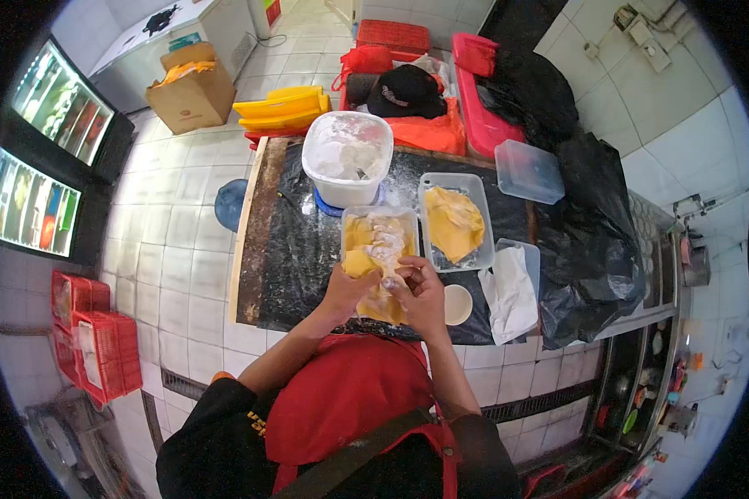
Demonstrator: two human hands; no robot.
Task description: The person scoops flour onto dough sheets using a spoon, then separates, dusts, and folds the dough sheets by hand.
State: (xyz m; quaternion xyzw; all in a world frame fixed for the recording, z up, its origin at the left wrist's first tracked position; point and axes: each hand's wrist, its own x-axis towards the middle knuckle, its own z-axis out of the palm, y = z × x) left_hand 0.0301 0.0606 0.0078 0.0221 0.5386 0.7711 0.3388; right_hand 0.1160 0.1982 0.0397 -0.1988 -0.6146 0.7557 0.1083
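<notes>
Both my hands meet over a clear container point(346, 226) of yellow, flour-dusted dough sheets point(384, 233). My left hand point(346, 293) has its fingers pinched on a floury piece of dough. From the other side, my right hand point(419, 291) grips the same piece, thumb and fingers closed on it. To the right, another clear container point(482, 193) holds a folded yellow dough sheet point(453, 223). Behind the first container is a white tub point(347, 190) with white flour in it. A small pale round dish point(458, 305) is beside my right hand.
A white cloth point(508, 291) lies at the right on a clear container. An empty-looking clear box point(529, 171) and black plastic point(595, 233) are farther right. Red crates point(393, 35), a black cap point(406, 91) and yellow trays point(281, 106) are behind the table point(287, 249).
</notes>
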